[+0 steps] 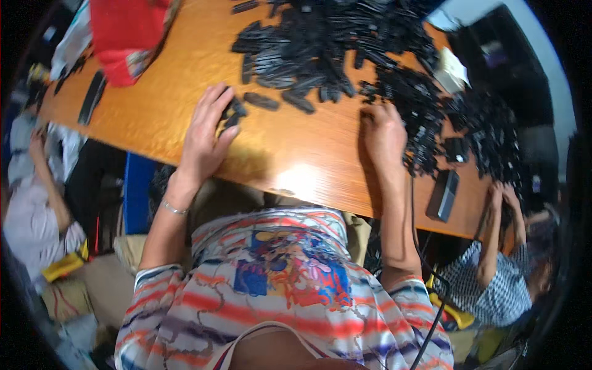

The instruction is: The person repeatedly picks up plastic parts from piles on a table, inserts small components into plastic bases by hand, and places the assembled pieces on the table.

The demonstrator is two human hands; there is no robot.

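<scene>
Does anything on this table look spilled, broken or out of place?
Nothing plainly stands out. A black piece lies apart from the heap of black pieces, near the left hand, but that hardly looks odd. Small damage can't be made out.

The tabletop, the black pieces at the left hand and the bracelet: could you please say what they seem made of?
The tabletop looks like glossy wood or laminate: orange-brown, with a bright reflection. The black pieces at the left hand, evenly dark and stiff-looking, could be matte plastic; blur leaves it open. The bracelet seems polished metal, given its silvery glint.
</scene>
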